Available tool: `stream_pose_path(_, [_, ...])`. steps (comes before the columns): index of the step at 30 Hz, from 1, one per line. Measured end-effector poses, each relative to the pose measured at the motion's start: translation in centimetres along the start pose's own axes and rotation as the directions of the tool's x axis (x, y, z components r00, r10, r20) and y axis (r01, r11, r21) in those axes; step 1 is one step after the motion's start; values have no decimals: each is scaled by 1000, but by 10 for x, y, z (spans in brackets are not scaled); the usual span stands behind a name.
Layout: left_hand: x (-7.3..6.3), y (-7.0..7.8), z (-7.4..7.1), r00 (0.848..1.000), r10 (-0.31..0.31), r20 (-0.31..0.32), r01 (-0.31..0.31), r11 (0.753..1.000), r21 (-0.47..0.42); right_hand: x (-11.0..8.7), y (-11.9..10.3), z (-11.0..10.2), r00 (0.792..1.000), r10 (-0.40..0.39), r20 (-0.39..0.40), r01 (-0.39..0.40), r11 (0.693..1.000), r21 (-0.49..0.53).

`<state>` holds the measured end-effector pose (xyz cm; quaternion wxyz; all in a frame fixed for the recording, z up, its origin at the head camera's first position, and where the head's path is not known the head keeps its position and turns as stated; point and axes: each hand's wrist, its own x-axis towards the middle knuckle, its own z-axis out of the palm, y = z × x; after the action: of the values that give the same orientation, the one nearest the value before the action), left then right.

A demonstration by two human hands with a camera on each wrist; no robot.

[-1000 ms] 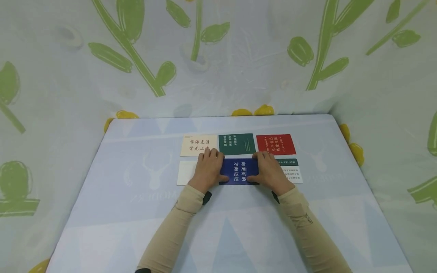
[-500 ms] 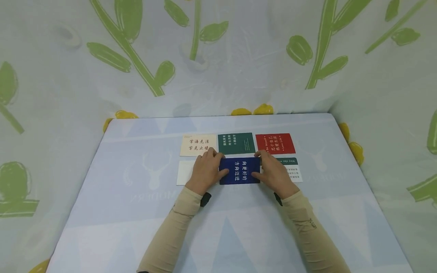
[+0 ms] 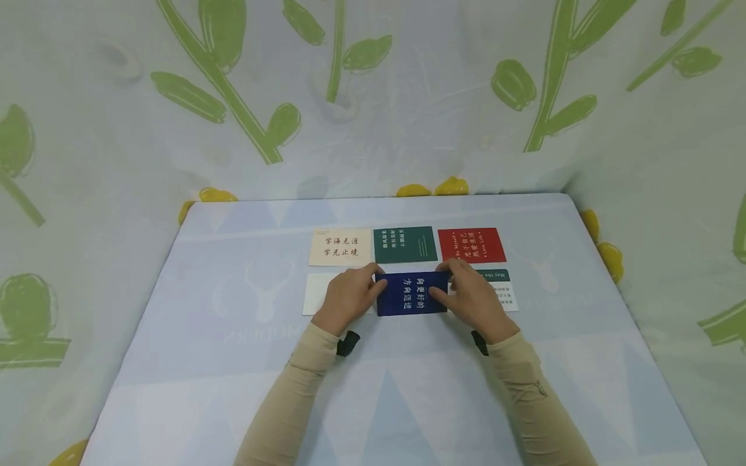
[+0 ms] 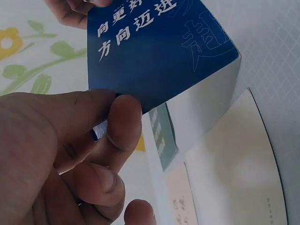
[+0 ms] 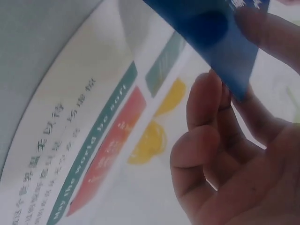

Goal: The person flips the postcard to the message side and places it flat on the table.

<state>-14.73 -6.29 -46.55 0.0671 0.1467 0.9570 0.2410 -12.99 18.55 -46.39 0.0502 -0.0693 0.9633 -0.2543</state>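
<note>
A dark blue card point(image 3: 412, 293) with white Chinese characters spans between my two hands, tilted and raised off the table in the left wrist view. My left hand point(image 3: 350, 294) pinches its left end, thumb on the printed face and fingers behind. At the other end, my right hand point(image 3: 474, 301) holds the card the same way; in the right wrist view its thumb lies over the blue face point(image 5: 220, 42). Partly behind the hands lie a white card point(image 3: 315, 294) on the left and a white card with a green band point(image 3: 502, 292) on the right.
Behind the blue card runs a row of three cards on the table point(image 3: 384, 388): cream point(image 3: 340, 247), green point(image 3: 405, 244) and red point(image 3: 472, 245). A leaf-patterned cloth point(image 3: 419, 116) rises beyond the table's far edge and along its sides.
The blue card has come up from the tabletop and tilted, with both hands at its ends. My hands have shifted slightly toward me, uncovering more of the cream card.
</note>
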Motion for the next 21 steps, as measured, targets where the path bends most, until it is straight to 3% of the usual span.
stream_pose_path(10, [-8, 3, -1, 1000, 2, -17, -2, 1000, 0, -9, 10, -13, 998, 25, 50, -30, 995, 99])
stream_pose_path(17, [-14, 1, -2, 1000, -23, 7, 23, 995, -97, -10, 14, -13, 992, 28, 119, -47, 986, 159])
stream_pose_path(21, [-14, 0, -2, 999, -38, 24, 41, 988, -147, -11, 15, -11, 993, 35, 116, -53, 987, 154])
